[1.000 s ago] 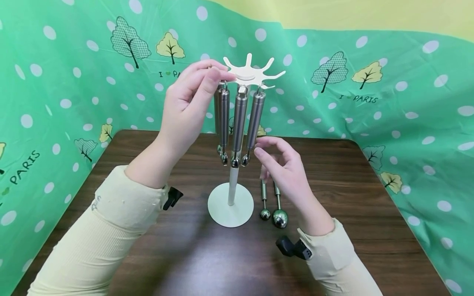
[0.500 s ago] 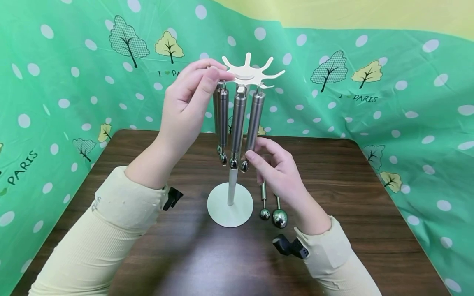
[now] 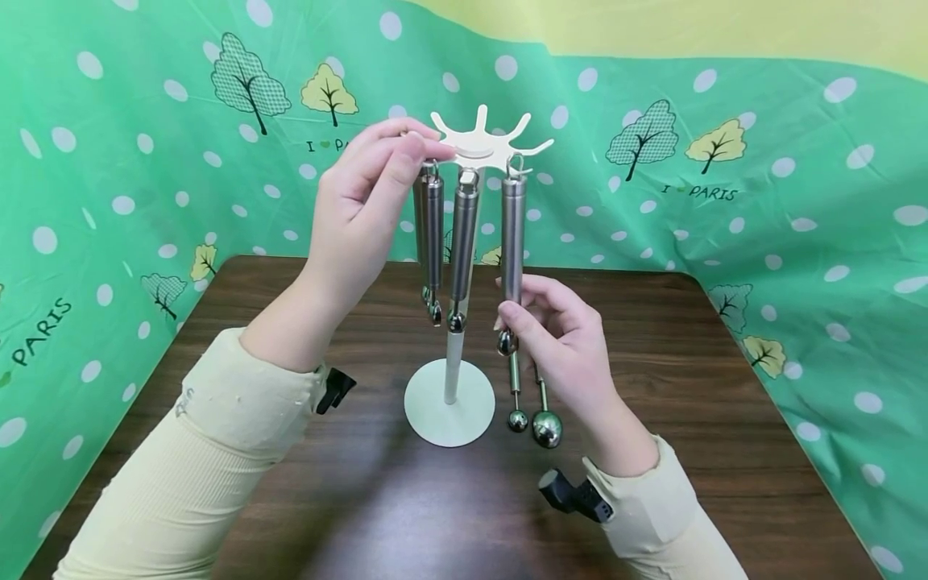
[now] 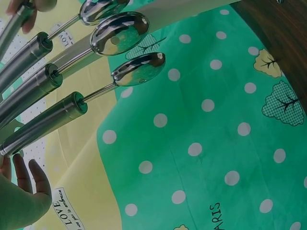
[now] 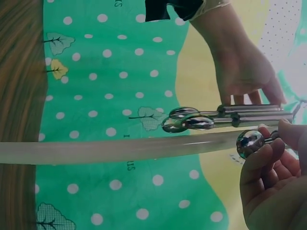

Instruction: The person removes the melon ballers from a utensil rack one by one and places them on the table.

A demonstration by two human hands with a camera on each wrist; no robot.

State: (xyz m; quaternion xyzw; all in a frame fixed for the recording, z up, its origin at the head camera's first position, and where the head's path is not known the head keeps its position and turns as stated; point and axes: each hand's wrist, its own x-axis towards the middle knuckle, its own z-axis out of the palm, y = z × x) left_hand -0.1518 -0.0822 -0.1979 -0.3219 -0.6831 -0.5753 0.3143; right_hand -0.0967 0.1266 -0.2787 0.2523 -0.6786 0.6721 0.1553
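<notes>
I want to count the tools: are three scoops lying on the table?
No, two scoops lie on the table beside the stand; the others hang.

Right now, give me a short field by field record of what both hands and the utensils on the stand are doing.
left hand: pinches an arm of the stand's white top
right hand: holds the lower end of the rightmost hanging utensil
stand: white, round base on the brown table, star-shaped top with hooks
hanging utensils: steel handles, at least three more hang beside the held one
loose utensils: two ball-ended tools lying on the table right of the base
backdrop: green cloth with white dots and trees
</notes>
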